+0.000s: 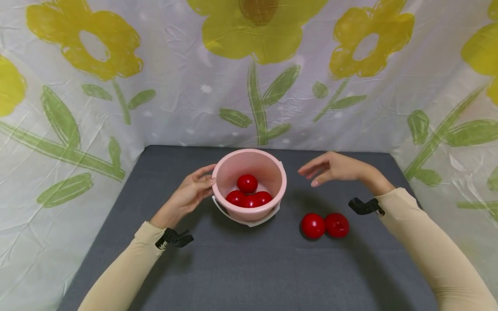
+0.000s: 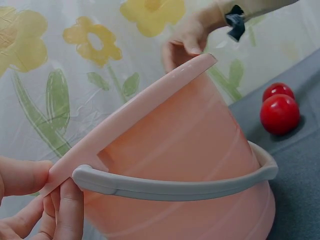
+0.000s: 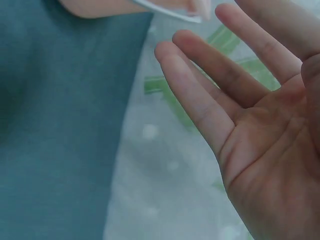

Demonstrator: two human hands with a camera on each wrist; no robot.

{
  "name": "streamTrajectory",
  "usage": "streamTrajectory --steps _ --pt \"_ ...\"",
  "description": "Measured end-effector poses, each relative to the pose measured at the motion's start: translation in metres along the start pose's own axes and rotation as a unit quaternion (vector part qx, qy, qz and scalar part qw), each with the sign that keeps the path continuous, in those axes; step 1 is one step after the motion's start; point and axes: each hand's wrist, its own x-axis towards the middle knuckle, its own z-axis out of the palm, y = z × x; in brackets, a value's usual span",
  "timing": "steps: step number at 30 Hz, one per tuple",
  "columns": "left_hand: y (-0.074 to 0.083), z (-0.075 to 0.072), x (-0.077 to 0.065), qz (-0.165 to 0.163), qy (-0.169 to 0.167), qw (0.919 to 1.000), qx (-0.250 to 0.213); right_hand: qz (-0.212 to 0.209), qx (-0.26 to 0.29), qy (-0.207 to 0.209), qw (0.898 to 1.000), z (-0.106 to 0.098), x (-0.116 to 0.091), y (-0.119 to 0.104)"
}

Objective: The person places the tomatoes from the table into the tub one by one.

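A pink bucket (image 1: 253, 160) with a white handle (image 2: 175, 189) stands toward the back of the table. My left hand (image 1: 191, 191) pinches its rim between thumb and fingers, close to where the handle joins. Several shiny red balls (image 1: 247, 184) lie inside the bucket. To the right of the bucket hovers my right hand (image 1: 335, 167), above the table and holding nothing. In the right wrist view the fingers (image 3: 195, 95) of that hand are loosely extended. Two more red balls, one nearer the bucket (image 1: 313, 226) and one beside it (image 1: 337, 225), sit on the table below this hand.
Dark grey cloth covers the table (image 1: 249, 272). A pale curtain (image 1: 171, 86) with yellow flowers hangs behind and along both sides. Each wrist wears a black strap (image 1: 365, 206).
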Motion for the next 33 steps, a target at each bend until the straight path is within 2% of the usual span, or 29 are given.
streamTrajectory --steps 11,18,25,33 --pt "0.001 0.001 -0.001 0.003 -0.001 1.0000 -0.001 0.013 0.006 0.008 1.000 0.033 -0.014 0.049" --pt "0.002 0.001 -0.001 0.001 -0.003 1.0000 0.001 0.016 0.016 -0.017 1.000 0.051 -0.016 0.073" --pt "0.002 0.001 -0.002 0.003 -0.003 1.0000 0.001 0.024 0.011 -0.045 0.999 0.063 -0.016 0.085" --pt "0.002 0.002 -0.002 0.006 -0.005 1.0000 -0.005 0.041 -0.003 -0.069 0.997 0.070 -0.015 0.088"
